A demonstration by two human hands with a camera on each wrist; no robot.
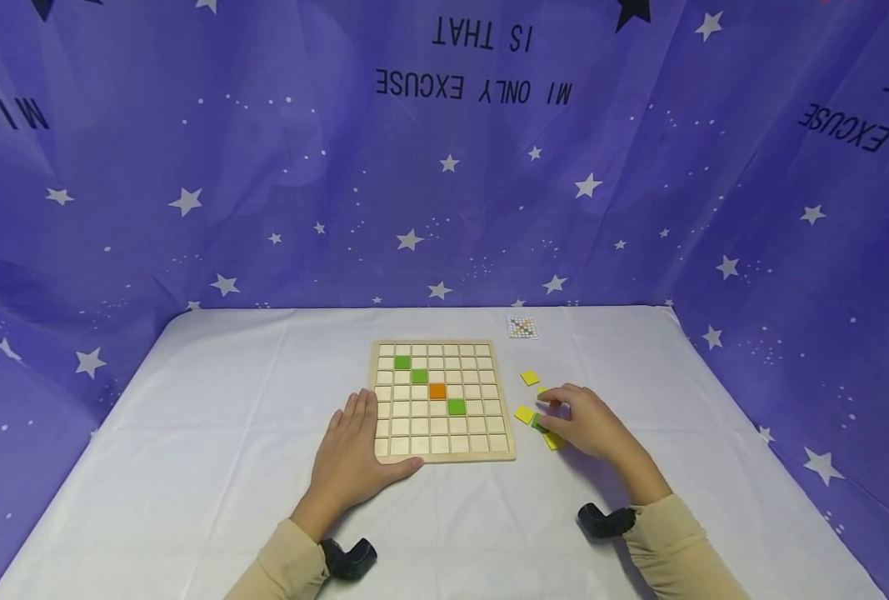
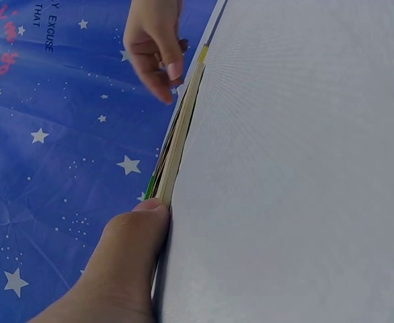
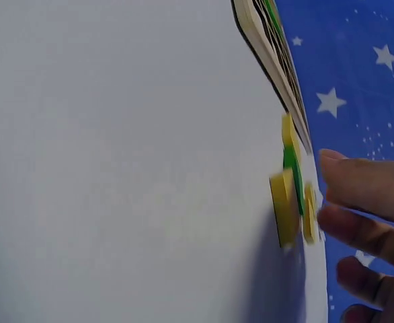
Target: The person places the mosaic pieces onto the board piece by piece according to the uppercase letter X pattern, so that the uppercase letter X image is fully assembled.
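Note:
A wooden grid board (image 1: 459, 457) lies on the white-covered table, with an orange tile (image 1: 437, 391) and 3 green tiles, one of them a green tile (image 1: 456, 407), set along a diagonal of its squares. Fingers straight, my left hand (image 1: 354, 454) rests along the board's left side, its thumb at the front edge. Right of the board, my right hand (image 1: 590, 423) hovers over loose tiles, thumb and fingers apart with nothing between them. Beneath it are a green tile (image 3: 292, 176) and several yellow tiles, including a yellow tile (image 1: 523, 414); the hand partly hides some.
A small printed card (image 1: 522, 327) with a coloured grid pattern lies behind the board, to the right. Another yellow tile (image 1: 530, 378) sits farther back than the hand. A purple star-printed curtain (image 1: 444, 200) hangs behind the table (image 1: 227, 433) and at its sides.

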